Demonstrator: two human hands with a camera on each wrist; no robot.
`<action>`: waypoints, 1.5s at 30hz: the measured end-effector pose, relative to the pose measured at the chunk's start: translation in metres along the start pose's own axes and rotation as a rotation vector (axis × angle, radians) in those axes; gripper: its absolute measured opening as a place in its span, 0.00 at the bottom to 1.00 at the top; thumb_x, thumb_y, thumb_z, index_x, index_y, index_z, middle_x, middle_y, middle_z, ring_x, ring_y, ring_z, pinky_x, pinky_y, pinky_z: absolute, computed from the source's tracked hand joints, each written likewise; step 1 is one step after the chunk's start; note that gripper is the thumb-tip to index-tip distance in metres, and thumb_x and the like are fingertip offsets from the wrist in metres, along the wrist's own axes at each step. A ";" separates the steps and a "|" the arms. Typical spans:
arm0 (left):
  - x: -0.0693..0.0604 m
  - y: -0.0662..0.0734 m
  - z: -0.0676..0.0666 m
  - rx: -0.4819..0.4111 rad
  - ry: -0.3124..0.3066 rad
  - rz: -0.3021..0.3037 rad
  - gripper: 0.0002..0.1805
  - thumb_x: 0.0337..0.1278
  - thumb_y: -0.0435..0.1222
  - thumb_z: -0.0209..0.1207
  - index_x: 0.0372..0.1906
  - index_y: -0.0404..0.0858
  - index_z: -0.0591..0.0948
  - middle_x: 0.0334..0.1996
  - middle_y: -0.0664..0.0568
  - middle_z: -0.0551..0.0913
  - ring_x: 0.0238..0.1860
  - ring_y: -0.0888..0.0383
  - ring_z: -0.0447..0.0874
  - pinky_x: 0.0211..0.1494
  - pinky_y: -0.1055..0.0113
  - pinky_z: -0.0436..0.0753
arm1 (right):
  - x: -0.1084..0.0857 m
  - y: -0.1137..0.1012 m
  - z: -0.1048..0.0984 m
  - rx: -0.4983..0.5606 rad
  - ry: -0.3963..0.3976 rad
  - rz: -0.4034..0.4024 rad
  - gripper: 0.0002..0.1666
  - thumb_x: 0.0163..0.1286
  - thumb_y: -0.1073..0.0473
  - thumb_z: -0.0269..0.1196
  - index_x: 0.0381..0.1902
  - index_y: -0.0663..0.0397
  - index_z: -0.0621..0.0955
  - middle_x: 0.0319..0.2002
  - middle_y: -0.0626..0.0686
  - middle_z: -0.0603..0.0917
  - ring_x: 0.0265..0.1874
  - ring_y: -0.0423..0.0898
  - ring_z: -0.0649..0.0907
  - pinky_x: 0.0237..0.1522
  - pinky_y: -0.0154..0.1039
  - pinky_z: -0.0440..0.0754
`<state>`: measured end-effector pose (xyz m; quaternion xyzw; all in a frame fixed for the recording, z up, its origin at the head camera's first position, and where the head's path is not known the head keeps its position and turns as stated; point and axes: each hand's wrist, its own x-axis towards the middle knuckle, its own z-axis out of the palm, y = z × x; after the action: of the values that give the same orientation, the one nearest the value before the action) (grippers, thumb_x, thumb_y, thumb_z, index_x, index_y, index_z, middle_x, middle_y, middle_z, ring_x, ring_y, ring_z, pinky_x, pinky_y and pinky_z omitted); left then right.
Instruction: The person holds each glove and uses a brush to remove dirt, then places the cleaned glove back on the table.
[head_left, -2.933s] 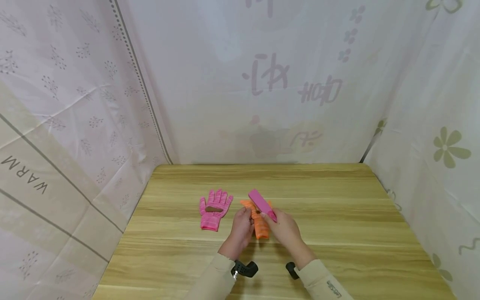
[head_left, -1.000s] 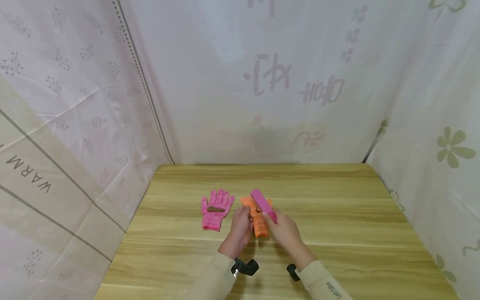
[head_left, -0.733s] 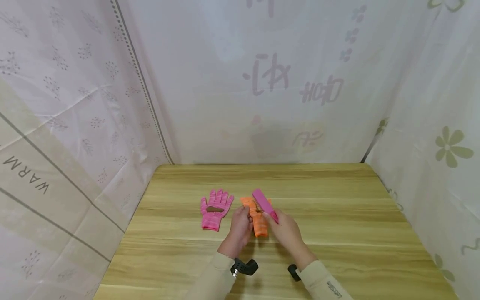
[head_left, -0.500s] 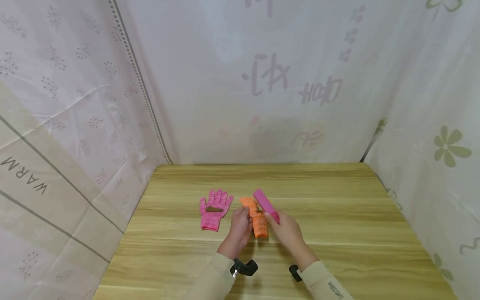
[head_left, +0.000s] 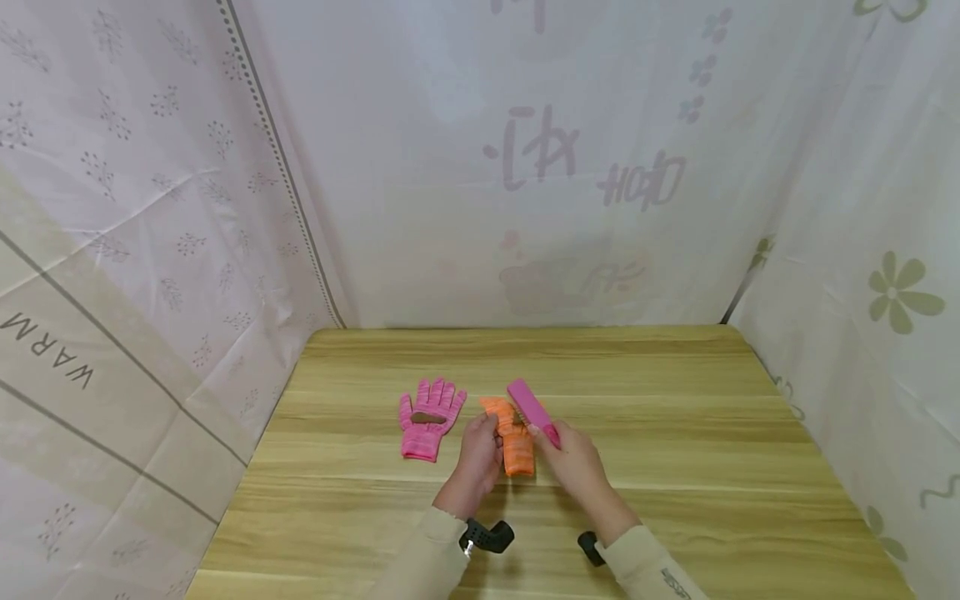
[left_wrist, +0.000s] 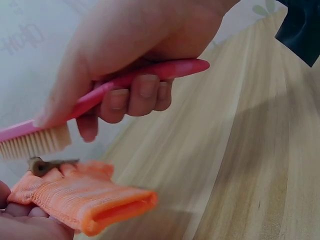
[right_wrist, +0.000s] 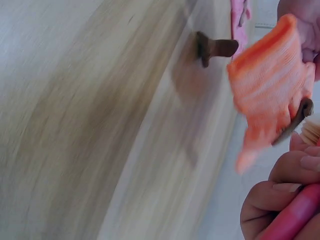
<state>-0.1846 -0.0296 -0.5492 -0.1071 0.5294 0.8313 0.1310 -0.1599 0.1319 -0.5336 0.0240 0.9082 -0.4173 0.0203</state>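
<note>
The left hand [head_left: 480, 458] grips the orange glove [head_left: 519, 454] by its side, above the tabletop [head_left: 675, 400] with the cuff toward the person; the right hand [head_left: 576, 462] has its fingers curled round the handle of a pink brush [left_wrist: 175, 69], thumb laid along it. The brush's pale bristles [left_wrist: 40, 142] face down over a curled brown piece [left_wrist: 38, 167] on the glove — whether they touch it, I cannot tell; the pink glove [head_left: 420, 446] lies flat just left of the left hand, fingers spread away from the person, a brown strip [head_left: 428, 417] across its palm; patterned cloth [head_left: 420, 208] hangs behind the tabletop.
</note>
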 end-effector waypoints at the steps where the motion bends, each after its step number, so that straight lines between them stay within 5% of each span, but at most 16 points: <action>1: 0.000 0.000 0.000 0.001 -0.005 0.005 0.24 0.82 0.39 0.38 0.68 0.25 0.64 0.34 0.56 0.72 0.34 0.65 0.71 0.38 0.75 0.77 | -0.001 -0.002 0.000 0.021 0.006 -0.001 0.25 0.76 0.38 0.57 0.29 0.52 0.73 0.20 0.48 0.66 0.19 0.43 0.65 0.21 0.36 0.64; 8: 0.001 0.001 0.002 -0.027 -0.019 0.014 0.12 0.82 0.38 0.38 0.45 0.37 0.71 0.32 0.56 0.71 0.33 0.64 0.69 0.37 0.72 0.76 | -0.006 -0.015 0.002 0.077 0.038 -0.016 0.25 0.76 0.37 0.56 0.31 0.53 0.73 0.20 0.48 0.68 0.19 0.43 0.67 0.21 0.35 0.64; 15: 0.001 0.002 0.005 -0.009 0.003 0.005 0.14 0.82 0.39 0.40 0.34 0.42 0.68 0.29 0.56 0.67 0.31 0.62 0.63 0.36 0.71 0.67 | -0.005 -0.020 0.009 0.019 -0.007 -0.021 0.25 0.76 0.37 0.56 0.35 0.53 0.75 0.20 0.47 0.66 0.18 0.43 0.67 0.21 0.35 0.63; 22: 0.002 0.002 0.004 0.011 0.017 0.016 0.16 0.82 0.43 0.42 0.50 0.36 0.75 0.31 0.56 0.66 0.31 0.62 0.63 0.35 0.72 0.66 | -0.002 -0.019 0.013 -0.039 -0.020 -0.036 0.26 0.75 0.36 0.57 0.34 0.53 0.76 0.20 0.48 0.67 0.18 0.43 0.67 0.21 0.36 0.63; 26: -0.002 0.002 0.000 0.012 0.032 0.001 0.23 0.83 0.41 0.39 0.70 0.29 0.63 0.33 0.56 0.66 0.30 0.64 0.64 0.32 0.75 0.67 | -0.003 -0.015 0.012 -0.057 -0.020 -0.035 0.25 0.75 0.36 0.57 0.36 0.53 0.76 0.21 0.48 0.69 0.19 0.43 0.68 0.22 0.36 0.64; 29: -0.003 0.001 -0.002 -0.017 0.034 -0.012 0.26 0.83 0.38 0.37 0.75 0.28 0.55 0.34 0.56 0.67 0.29 0.67 0.64 0.28 0.79 0.67 | -0.003 -0.014 0.012 -0.051 -0.019 -0.033 0.24 0.75 0.38 0.57 0.36 0.53 0.76 0.21 0.48 0.69 0.19 0.43 0.68 0.22 0.36 0.64; 37: 0.000 0.004 -0.002 -0.055 0.032 0.010 0.13 0.83 0.38 0.37 0.53 0.33 0.67 0.31 0.56 0.66 0.26 0.69 0.64 0.26 0.79 0.67 | -0.002 -0.009 0.005 -0.042 -0.019 -0.010 0.25 0.75 0.37 0.57 0.32 0.53 0.75 0.21 0.49 0.69 0.19 0.44 0.68 0.22 0.37 0.64; 42: -0.001 0.006 -0.002 -0.053 0.018 0.016 0.20 0.83 0.38 0.36 0.67 0.29 0.63 0.33 0.56 0.66 0.26 0.69 0.64 0.27 0.79 0.67 | 0.000 -0.005 0.003 -0.039 -0.006 -0.010 0.24 0.75 0.40 0.58 0.29 0.53 0.73 0.21 0.48 0.66 0.19 0.43 0.65 0.23 0.36 0.62; 45: -0.002 0.007 -0.002 -0.054 0.006 0.012 0.18 0.83 0.39 0.37 0.64 0.30 0.64 0.33 0.56 0.65 0.27 0.68 0.63 0.28 0.79 0.67 | 0.001 -0.005 0.003 -0.023 -0.017 -0.004 0.23 0.76 0.40 0.58 0.31 0.53 0.74 0.21 0.48 0.66 0.19 0.43 0.66 0.22 0.35 0.62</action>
<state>-0.1851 -0.0347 -0.5437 -0.1098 0.5079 0.8457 0.1216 -0.1608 0.1266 -0.5320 0.0187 0.9127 -0.4072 0.0274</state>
